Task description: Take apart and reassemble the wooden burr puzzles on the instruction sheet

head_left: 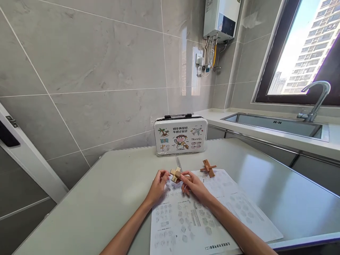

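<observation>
Between my two hands is a light wooden burr puzzle (175, 174) of crossed pieces, held just above the top of a printed instruction sheet (183, 212). My right hand (193, 184) pinches its right side between thumb and fingers. On the other side, the fingertips of my left hand (159, 184) are curled together close against the puzzle's left end; whether they grip a piece is too small to make out. A darker brown wooden cross puzzle (208, 168) lies assembled at the sheet's upper right, apart from both hands.
A white case with cartoon prints (181, 136) stands upright at the table's back, near the tiled wall. The light table (127, 170) spreads to both sides. To the right is a counter with a sink (271, 124) and a faucet (317, 101). A water heater (221, 21) hangs above.
</observation>
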A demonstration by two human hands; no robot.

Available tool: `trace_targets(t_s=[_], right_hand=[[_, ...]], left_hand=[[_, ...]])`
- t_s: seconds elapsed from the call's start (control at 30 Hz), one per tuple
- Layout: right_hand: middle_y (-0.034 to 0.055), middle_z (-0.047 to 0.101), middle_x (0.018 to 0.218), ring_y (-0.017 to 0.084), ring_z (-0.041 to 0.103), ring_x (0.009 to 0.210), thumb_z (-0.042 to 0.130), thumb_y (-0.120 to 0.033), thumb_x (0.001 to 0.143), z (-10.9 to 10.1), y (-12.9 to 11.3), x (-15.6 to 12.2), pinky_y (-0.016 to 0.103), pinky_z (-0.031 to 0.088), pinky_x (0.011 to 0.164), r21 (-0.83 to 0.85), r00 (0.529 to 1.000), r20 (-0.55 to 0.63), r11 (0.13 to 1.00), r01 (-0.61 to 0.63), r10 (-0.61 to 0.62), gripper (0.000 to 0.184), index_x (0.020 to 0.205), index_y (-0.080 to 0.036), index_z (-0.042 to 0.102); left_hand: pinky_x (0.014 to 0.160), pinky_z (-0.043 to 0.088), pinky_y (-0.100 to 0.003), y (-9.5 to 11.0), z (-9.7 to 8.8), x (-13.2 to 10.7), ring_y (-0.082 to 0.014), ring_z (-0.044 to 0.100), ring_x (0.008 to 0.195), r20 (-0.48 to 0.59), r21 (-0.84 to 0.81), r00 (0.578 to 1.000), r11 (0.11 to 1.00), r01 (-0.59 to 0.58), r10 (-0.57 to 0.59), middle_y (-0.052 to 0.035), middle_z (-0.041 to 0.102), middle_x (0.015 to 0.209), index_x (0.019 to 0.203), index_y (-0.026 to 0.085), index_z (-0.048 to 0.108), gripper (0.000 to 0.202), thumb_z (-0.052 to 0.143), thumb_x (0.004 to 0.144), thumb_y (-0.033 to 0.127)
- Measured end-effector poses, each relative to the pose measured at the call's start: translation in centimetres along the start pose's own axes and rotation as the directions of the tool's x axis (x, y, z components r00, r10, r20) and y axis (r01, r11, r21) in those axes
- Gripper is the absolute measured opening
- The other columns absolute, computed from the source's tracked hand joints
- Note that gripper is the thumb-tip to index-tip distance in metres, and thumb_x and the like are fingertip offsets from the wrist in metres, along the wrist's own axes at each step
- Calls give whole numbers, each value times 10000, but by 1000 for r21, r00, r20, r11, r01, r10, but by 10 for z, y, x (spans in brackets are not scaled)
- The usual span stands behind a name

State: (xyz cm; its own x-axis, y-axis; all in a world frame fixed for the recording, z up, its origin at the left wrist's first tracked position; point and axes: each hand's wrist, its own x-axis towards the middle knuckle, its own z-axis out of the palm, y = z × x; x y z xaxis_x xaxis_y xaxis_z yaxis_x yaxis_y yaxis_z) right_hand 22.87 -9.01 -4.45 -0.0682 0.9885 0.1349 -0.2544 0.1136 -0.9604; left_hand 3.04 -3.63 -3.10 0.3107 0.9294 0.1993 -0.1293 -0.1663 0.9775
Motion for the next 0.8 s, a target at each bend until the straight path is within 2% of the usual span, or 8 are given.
trace_targets(t_s=[0.1, 0.17, 0.23, 0.3, 0.43, 0.57, 0.67, 0.8], right_hand=[[19, 732, 827, 135, 655, 527, 763, -648, 814, 0, 4, -1, 211, 409, 415, -4, 998, 68, 1000, 4, -4, 514, 1019, -216, 577], [11, 718, 829, 142, 673, 542, 770, -639, 812, -2, 5, -1, 210, 413, 412, -9, 994, 112, 1000, 7, -6, 514, 1029, -213, 578], [5, 706, 821, 148, 687, 564, 762, -628, 827, -2, 4, -3, 210, 423, 419, -8, 990, 143, 1000, 4, -3, 496, 1030, -214, 578], [6, 702, 835, 155, 699, 585, 760, -620, 834, -1, 1, -5, 213, 429, 425, -2, 987, 159, 1000, -3, 3, 481, 1021, -218, 577], [12, 707, 862, 159, 707, 591, 771, -615, 825, 1, -1, -7, 216, 429, 425, -4, 985, 173, 1000, -4, 5, 477, 1010, -218, 581], [7, 705, 867, 152, 706, 580, 760, -617, 832, 1, 3, -6, 208, 420, 414, -17, 989, 146, 1000, 15, -12, 480, 1037, -222, 580], [15, 709, 891, 144, 700, 574, 751, -627, 836, 1, 5, -5, 207, 414, 408, -39, 991, 129, 999, 23, -18, 482, 1039, -220, 593], [-15, 683, 706, 116, 620, 498, 648, -649, 913, 1, -2, -8, 208, 420, 431, -99, 986, 166, 995, -10, 26, 478, 1080, -202, 633]], left_hand=[[989, 451, -325, -3, 3, -2, -259, 615, 1158, 105, 80, 994, 997, 7, -16, -117, 686, 1225, 1207, 225, 684, 456, 803, 847, 478], [1051, 435, -361, -4, 5, -4, -279, 604, 1227, 222, 130, 975, 991, -11, -18, -133, 667, 1306, 1314, 234, 642, 545, 808, 848, 461], [1071, 430, -385, -3, 7, -6, -283, 611, 1218, 297, 176, 955, 983, -52, -3, -127, 677, 1300, 1338, 240, 633, 542, 796, 863, 443], [1064, 436, -390, -1, 9, -8, -280, 624, 1179, 310, 193, 951, 979, -69, 6, -112, 700, 1241, 1309, 239, 654, 501, 791, 867, 429], [1021, 463, -372, 1, 10, -8, -266, 641, 1108, 310, 138, 951, 990, -27, -17, -90, 718, 1121, 1246, 225, 686, 471, 822, 833, 407], [1010, 471, -351, 1, 9, -6, -264, 644, 1134, 298, 63, 953, 997, 38, -55, -96, 715, 1159, 1296, 225, 666, 569, 854, 797, 423], [1001, 472, -334, 5, 10, -6, -254, 649, 1127, 303, 57, 951, 997, 46, -61, -97, 721, 1165, 1276, 224, 680, 523, 835, 819, 427], [1022, 458, -351, 16, 10, -9, -252, 638, 1145, 346, 5, 936, 998, 70, -68, -102, 713, 1215, 1271, 237, 687, 505, 854, 807, 348]])
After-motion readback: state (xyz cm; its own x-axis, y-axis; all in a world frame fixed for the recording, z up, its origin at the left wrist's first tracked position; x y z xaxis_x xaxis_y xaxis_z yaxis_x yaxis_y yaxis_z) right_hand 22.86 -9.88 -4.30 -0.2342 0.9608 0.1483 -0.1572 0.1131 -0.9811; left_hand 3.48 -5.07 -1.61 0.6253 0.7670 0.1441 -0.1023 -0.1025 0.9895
